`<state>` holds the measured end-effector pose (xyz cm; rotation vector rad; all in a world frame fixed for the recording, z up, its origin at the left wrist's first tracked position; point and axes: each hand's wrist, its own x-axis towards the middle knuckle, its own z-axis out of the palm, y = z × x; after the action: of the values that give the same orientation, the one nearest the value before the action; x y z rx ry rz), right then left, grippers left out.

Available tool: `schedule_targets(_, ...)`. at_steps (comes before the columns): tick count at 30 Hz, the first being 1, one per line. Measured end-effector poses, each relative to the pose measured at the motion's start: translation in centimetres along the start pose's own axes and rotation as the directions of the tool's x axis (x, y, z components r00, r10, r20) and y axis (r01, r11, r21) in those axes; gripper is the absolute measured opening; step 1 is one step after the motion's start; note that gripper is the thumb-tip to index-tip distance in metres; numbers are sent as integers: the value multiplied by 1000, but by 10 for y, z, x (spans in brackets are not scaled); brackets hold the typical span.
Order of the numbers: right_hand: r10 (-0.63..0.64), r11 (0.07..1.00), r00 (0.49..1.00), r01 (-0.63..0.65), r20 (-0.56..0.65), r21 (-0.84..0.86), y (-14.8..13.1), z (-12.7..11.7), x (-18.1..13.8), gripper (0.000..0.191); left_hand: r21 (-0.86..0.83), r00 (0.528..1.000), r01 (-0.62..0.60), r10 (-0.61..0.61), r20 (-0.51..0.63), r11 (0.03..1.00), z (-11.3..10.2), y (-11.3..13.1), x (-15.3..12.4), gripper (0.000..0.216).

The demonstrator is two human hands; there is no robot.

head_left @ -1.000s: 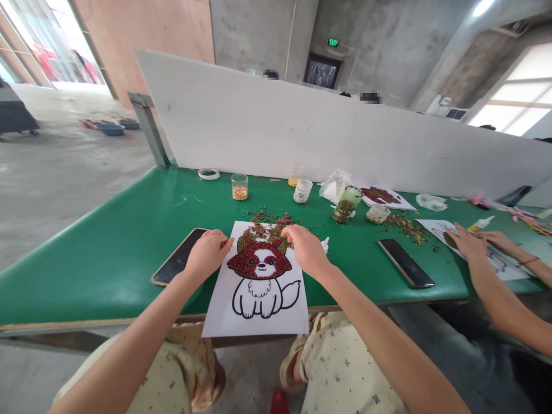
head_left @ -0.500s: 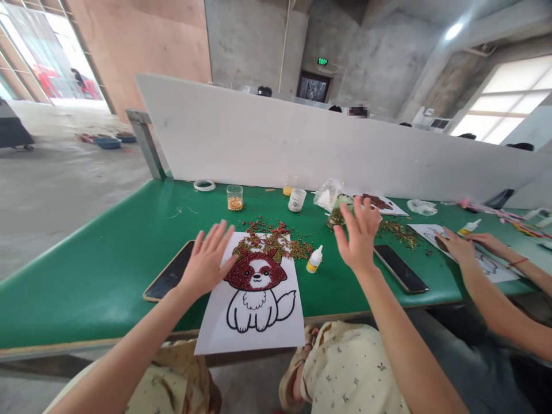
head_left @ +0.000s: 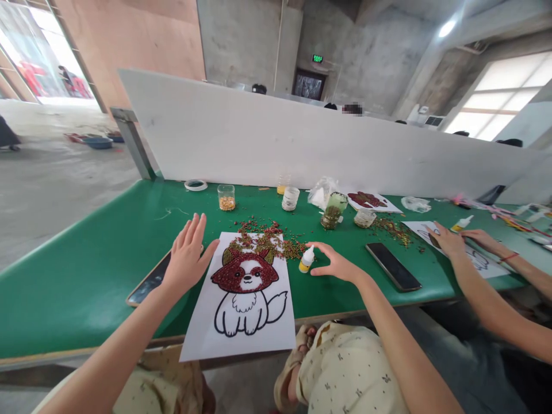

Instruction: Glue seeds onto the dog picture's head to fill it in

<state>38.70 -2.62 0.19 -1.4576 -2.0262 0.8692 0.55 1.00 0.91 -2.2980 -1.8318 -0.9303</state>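
A paper with a cartoon animal drawing (head_left: 245, 322) lies at the table's front edge. Red beans fill its head, green ones its ears, while the body is bare outline. Loose red and green beans (head_left: 263, 237) are heaped over the paper's top. My left hand (head_left: 185, 256) is raised with spread fingers, left of the paper and above a phone (head_left: 149, 280). Right of the paper stands a small white glue bottle (head_left: 306, 260) with a yellow label. My right hand (head_left: 334, 263) is beside it, thumb and fingers apart around its right side, without a visible grip.
Behind are a cup of corn kernels (head_left: 226, 198), a white jar (head_left: 290, 199), a green-tinted jar (head_left: 334, 210) and a tape roll (head_left: 195, 185). Another phone (head_left: 393, 266) lies to the right. Beyond it, a co-worker's hands (head_left: 448, 240) rest on another drawing. A white partition (head_left: 276, 141) borders the table.
My right hand has come down and leftward from above the jars to the glue bottle. My left hand has shifted slightly left, off the paper's edge. The view has turned slightly.
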Motion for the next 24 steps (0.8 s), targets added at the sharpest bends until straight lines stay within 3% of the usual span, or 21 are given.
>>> schedule_targets(4,-36,998,999,37,-11,48,-7,14,5,49,-10,999,-30,30,13,1000,4,-3,2,68)
schedule_targets(8,-23,961,1000,24,-7,277,-19,25,14,40,-3,994,-108,108,10,994,7,-5,2,73)
schedule_targets(10,-3,956,1000,10,-26,294,-30,29,19,36,7,989,-147,147,1,989,5,1,3,74)
schedule_targets(15,-48,987,976,13,-214,-162,-80,39,32,39,-11,932,-361,361,31,933,-4,38,2,67)
schedule_targets(19,-175,950,954,99,-242,-297,-123,54,44,30,-162,839,-513,532,113,843,-3,66,0,59)
schedule_targets(21,-228,950,927,146,-297,-275,-137,64,47,26,-267,867,-451,489,95,852,0,73,0,55)
schedule_targets(24,-257,963,886,201,-386,-180,-144,78,49,23,-435,946,-228,304,114,871,1,76,1,41)
